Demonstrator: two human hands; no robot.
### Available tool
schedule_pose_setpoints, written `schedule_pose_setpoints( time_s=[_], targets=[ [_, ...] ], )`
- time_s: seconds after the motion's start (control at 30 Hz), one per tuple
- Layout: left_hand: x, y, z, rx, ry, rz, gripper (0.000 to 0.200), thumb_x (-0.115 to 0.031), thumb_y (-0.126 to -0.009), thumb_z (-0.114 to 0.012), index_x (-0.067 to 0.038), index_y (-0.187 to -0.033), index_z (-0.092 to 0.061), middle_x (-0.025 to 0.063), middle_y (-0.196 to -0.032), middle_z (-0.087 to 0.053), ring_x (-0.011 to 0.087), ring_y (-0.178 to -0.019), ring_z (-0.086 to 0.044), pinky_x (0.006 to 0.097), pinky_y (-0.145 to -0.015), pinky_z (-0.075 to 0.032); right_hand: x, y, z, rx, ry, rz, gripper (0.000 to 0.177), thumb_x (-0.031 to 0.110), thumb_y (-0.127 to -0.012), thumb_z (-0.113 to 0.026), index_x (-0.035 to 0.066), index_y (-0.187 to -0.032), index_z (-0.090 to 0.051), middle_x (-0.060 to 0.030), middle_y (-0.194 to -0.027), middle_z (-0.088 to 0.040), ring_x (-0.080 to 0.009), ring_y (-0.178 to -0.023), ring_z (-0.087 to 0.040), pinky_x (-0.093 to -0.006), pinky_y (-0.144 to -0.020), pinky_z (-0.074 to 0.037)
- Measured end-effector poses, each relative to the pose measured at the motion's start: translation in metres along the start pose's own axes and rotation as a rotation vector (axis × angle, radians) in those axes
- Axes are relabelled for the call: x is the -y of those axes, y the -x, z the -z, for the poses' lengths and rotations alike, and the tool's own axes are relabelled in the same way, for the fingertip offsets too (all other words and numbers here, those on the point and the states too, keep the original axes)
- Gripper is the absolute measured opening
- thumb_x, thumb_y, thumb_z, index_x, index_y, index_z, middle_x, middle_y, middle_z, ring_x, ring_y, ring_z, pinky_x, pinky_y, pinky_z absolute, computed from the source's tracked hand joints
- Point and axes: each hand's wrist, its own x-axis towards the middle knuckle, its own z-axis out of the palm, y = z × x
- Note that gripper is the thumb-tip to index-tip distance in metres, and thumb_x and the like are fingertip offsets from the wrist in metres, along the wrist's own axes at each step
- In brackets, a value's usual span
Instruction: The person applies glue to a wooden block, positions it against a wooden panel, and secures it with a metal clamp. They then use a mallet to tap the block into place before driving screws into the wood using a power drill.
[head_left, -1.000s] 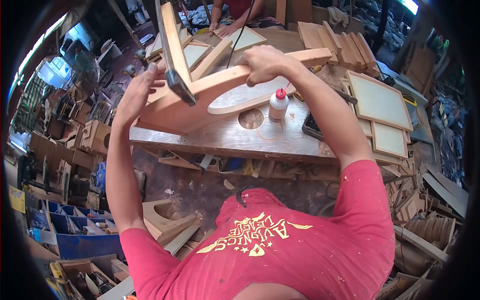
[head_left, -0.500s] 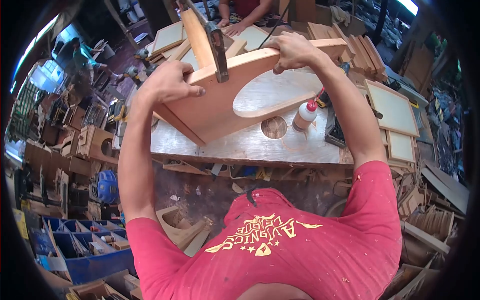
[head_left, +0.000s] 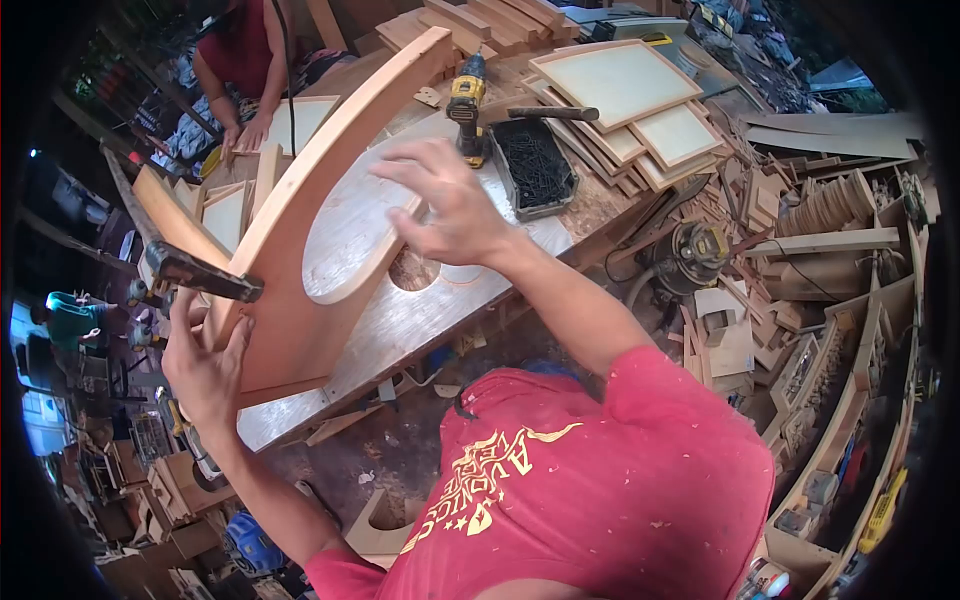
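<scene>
My left hand (head_left: pixel 205 365) grips the lower left end of a curved wooden panel (head_left: pixel 285 325), thumb on the near face and fingers behind. The panel stands tilted on the metal-topped bench and has a large rounded cut-out. A dark bar clamp (head_left: pixel 205 275) bites its top edge just above that hand, with another wooden piece (head_left: pixel 180 215) behind it. My right hand (head_left: pixel 450 205) hovers in front of the cut-out, fingers apart and bent, nothing visible in them. Beyond it a yellow and black cordless drill (head_left: pixel 467 105) stands upright beside a tray of dark screws (head_left: pixel 535 165).
Framed pale panels (head_left: pixel 620 85) are stacked at the right of the bench, with a hammer (head_left: pixel 552 113) near them. Wooden strips (head_left: pixel 490 25) lie at the back. Across the bench sits another person (head_left: pixel 245 60), hands on a panel. Wood offcuts crowd the floor at right.
My right hand has let go of the panel's top edge and come down in front of it. My view has turned right. The red-capped glue bottle no longer shows.
</scene>
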Motion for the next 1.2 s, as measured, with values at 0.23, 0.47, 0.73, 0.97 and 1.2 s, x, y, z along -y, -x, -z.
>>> schedule_pose_setpoints(
  time_s=[0.23,0.47,0.73,0.97,1.2],
  targets=[
    [0.003,0.013,-0.009,-0.042,-0.013,-0.168,0.048,0.0,-0.074,-0.085,0.0,-0.118,-0.068,0.0137,-0.097,-0.067,0.0289,-0.084,-0.064,0.0364,-0.078,-0.052,-0.164,0.116,0.087,0.197,0.404,-0.706,0.023,0.022,-0.087,-0.068,0.006,-0.101,-0.076,-0.0159,-0.102,-0.074,-0.0366,-0.099,-0.07,-0.0477,-0.087,-0.055],
    [-0.016,0.028,-0.012,-0.069,0.024,-0.075,0.037,0.001,-0.075,-0.085,0.002,-0.108,-0.069,0.0099,-0.095,-0.068,0.0203,-0.083,-0.062,0.0329,-0.079,-0.051,-0.202,0.086,0.074,0.399,0.58,-0.92,0.029,0.033,-0.091,-0.069,0.007,-0.103,-0.077,-0.0181,-0.104,-0.075,-0.0388,-0.099,-0.071,-0.0496,-0.089,-0.056],
    [-0.03,0.041,-0.016,-0.136,0.089,0.011,0.031,0.0,-0.07,-0.089,0.001,-0.092,-0.067,0.0016,-0.07,-0.041,0.0158,-0.067,-0.036,0.0287,-0.062,-0.037,-0.219,0.087,0.06,0.307,0.41,-0.861,0.02,0.031,-0.09,-0.07,0.016,-0.1,-0.078,-0.0162,-0.103,-0.073,-0.0374,-0.098,-0.07,-0.0485,-0.086,-0.056],
    [-0.033,0.035,-0.012,-0.143,0.051,-0.128,0.034,0.001,-0.074,-0.085,0.002,-0.104,-0.069,0.0091,-0.09,-0.067,0.0235,-0.076,-0.062,0.0322,-0.072,-0.05,-0.201,0.081,0.067,-0.001,0.267,-0.693,0.018,0.026,-0.093,-0.068,0.01,-0.101,-0.074,-0.0158,-0.101,-0.072,-0.0354,-0.091,-0.07,-0.0447,-0.081,-0.055],
    [-0.013,0.031,-0.012,-0.133,0.009,-0.061,0.045,-0.011,-0.072,-0.087,-0.003,-0.115,-0.073,0.0144,-0.102,-0.072,0.0298,-0.089,-0.071,0.0375,-0.077,-0.056,-0.115,0.106,0.072,-0.043,-0.506,-1.136,0.02,0.018,-0.103,-0.058,0.0,-0.11,-0.065,-0.0084,-0.086,-0.068,-0.0132,-0.063,-0.065,-0.0263,-0.051,-0.052]
  ],
)
